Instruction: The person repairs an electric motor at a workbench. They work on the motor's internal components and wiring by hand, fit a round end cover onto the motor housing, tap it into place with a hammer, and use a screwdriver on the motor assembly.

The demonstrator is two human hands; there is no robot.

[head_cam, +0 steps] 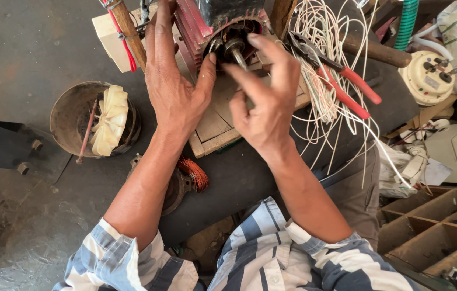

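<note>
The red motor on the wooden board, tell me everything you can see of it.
The red motor is a ribbed, red-painted metal housing lying on a wooden board, its open end facing the camera. A steel shaft sticks out of the dark round opening. The left hand rests against its side; the right hand reaches its fingers toward the shaft.

1. Left hand [174,91] stretched forward, palm down, fingers long and straight, thumb spread out to the right.
2. Right hand [266,102] raised beside it, fingers loosely curled, index finger pointing left, gripping nothing.

Blue-and-white striped shirt sleeves [271,258], rolled
</note>
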